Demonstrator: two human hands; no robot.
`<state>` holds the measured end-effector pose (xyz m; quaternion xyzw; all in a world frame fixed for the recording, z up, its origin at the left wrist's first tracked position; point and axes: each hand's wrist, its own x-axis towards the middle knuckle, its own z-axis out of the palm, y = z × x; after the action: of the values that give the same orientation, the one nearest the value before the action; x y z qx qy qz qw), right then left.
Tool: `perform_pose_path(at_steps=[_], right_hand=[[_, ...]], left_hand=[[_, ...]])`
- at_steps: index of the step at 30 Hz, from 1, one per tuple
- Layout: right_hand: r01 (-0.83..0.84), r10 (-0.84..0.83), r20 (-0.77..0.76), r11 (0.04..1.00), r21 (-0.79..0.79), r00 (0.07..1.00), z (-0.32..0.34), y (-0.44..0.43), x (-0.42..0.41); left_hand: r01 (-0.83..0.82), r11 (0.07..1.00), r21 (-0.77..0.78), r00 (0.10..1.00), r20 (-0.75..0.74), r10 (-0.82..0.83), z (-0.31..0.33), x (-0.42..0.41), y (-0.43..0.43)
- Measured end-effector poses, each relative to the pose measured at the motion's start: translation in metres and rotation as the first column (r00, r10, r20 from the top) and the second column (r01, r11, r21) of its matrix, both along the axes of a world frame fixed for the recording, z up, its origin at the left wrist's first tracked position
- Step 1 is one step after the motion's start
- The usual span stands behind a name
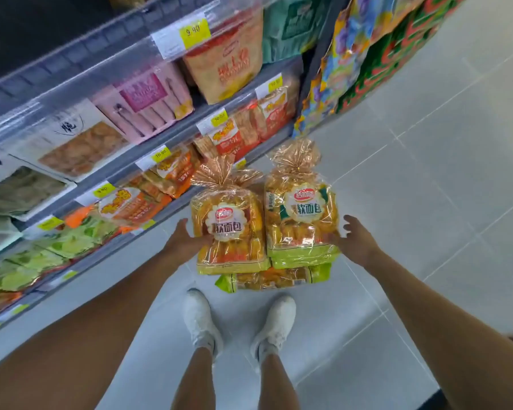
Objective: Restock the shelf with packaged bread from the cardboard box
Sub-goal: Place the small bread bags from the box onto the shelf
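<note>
Currently my left hand (187,241) presses the left bread bag (227,229) and my right hand (354,241), fingers spread, presses the right bread bag (301,217), carrying the pair over the floor (427,187). Next step: turn toward the shelf (160,149), locate a gap.

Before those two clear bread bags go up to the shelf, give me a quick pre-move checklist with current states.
1. Left hand on left clear bread bag: ok.
2. Right hand on right clear bread bag: ok, fingers spread.
3. Bags upright, tied tops up: ok.
4. More bags beneath, secured: cannot tell.
5. Free shelf slot: cannot tell.
6. White shoes clear of load: ok.
</note>
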<state>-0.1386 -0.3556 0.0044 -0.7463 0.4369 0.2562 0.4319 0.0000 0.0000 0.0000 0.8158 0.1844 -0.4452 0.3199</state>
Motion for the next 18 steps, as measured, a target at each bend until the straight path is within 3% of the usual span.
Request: perform_pose_path(at_steps=[3, 8, 18], right_hand=[[0.066, -0.067, 0.041, 0.997, 0.043, 0.997, -0.014, -0.001, 0.008], [0.078, -0.080, 0.042, 0.996, 0.045, 0.996, -0.026, -0.002, 0.011], [0.008, -0.033, 0.092, 0.966, 0.257, 0.995, -0.014, -0.020, 0.004]], left_hand=[[-0.101, 0.993, -0.068, 0.995, -0.017, 0.100, -0.017, 0.006, -0.005], [-0.308, 0.932, -0.190, 0.941, -0.203, 0.270, -0.032, 0.009, -0.004], [-0.154, 0.962, -0.226, 0.966, -0.237, 0.100, -0.015, 0.004, 0.020]])
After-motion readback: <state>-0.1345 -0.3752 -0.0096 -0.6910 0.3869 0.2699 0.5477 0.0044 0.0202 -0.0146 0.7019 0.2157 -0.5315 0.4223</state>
